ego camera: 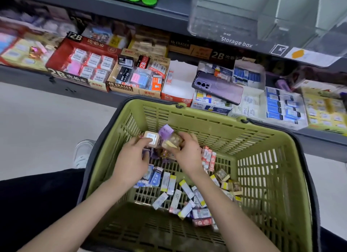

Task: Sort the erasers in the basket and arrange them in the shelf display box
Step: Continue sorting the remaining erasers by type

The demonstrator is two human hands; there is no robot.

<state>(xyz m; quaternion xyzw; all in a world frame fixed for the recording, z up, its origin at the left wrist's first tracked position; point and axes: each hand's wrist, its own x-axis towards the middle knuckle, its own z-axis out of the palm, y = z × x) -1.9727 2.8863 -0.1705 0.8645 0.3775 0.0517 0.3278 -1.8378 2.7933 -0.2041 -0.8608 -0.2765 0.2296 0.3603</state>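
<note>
One green basket (pixel 206 118) stands near, before the low shelf (pixel 22 73). Two hands work in its far left part. The left hand (pixel 131 161) pinches one beige square eraser (pixel 151 139). The right hand (pixel 189 150) grips one purple-topped clear packet (pixel 166 130). Loose erasers (pixel 176 197) overlap on the basket floor; the forearms hide some, so an exact count cannot be given. One phone (pixel 217 86) lies across the display boxes (pixel 180 82).

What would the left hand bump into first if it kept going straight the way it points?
Probably the purple-topped packet held by the right hand, right beside the beige eraser the left hand pinches. Beyond it is the far wall of the basket; depth is hard to judge.
</note>
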